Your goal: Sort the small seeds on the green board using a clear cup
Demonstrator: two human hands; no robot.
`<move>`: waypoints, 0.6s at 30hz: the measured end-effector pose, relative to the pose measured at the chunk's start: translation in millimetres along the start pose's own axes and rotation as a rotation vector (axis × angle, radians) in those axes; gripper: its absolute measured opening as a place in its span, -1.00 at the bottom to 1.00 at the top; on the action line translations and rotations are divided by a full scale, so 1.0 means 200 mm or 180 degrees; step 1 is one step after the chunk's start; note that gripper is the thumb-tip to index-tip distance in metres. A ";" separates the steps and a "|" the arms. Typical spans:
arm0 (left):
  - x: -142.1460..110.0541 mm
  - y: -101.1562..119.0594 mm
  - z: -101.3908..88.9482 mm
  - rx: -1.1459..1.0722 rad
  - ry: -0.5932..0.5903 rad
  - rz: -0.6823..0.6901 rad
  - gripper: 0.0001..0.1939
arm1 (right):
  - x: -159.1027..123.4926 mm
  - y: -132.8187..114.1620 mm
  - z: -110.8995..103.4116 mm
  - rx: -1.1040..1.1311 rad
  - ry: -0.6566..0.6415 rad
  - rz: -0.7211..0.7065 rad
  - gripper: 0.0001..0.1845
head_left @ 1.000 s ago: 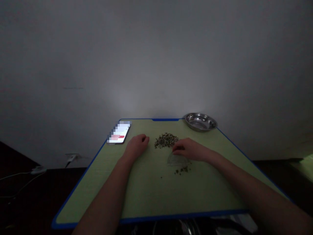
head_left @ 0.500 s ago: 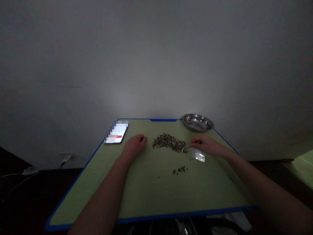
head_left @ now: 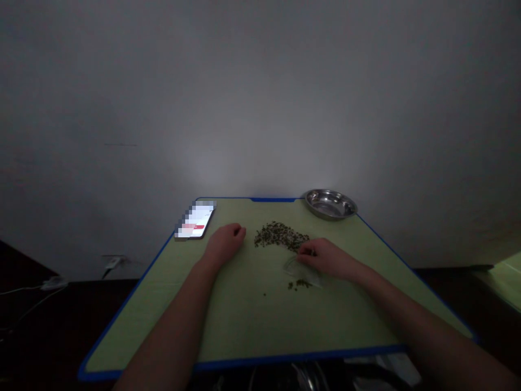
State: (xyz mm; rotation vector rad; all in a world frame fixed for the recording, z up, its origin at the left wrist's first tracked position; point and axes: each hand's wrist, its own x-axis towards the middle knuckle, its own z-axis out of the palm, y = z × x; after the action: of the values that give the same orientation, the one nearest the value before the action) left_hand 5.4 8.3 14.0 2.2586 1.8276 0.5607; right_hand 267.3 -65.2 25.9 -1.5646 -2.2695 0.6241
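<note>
My right hand [head_left: 319,256] pinches the edge of a clear plastic bag [head_left: 303,273], low over the table. The bag hangs toward me, partly in front of a small cluster of dark grains [head_left: 299,284]. Just beyond the fingers lies a larger pile of brown, dried-looking grains [head_left: 279,234], too small to name exactly. My left hand [head_left: 226,243] rests on the table left of that pile, its fingers curled in; whether anything is inside them is hidden.
A shallow steel bowl [head_left: 330,205] stands at the back right corner of the pale green, blue-edged table [head_left: 240,326]. A lit phone [head_left: 196,220] lies at the back left. Behind the table rises a grey wall [head_left: 260,108].
My right hand has moved left and toward me with the plastic bag, from beside the big pile to above the small cluster. My left hand has stayed in place.
</note>
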 end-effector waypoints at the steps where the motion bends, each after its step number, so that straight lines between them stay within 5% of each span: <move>1: 0.00 0.00 0.00 0.0006 0.0003 0.0003 -0.65 | 0.01 -0.02 0.01 -0.0029 -0.0004 -0.0061 -0.79; 18: 0.01 -0.01 0.01 0.0075 -0.0005 0.0018 -0.63 | 0.22 -0.39 0.12 -0.0706 -0.0508 -0.1517 -0.82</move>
State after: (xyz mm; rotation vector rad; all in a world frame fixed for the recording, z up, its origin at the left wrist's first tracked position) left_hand 4.8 10.1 10.8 2.2791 1.8372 0.5409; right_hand 176.9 -51.8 45.6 -1.0159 -2.7761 0.3865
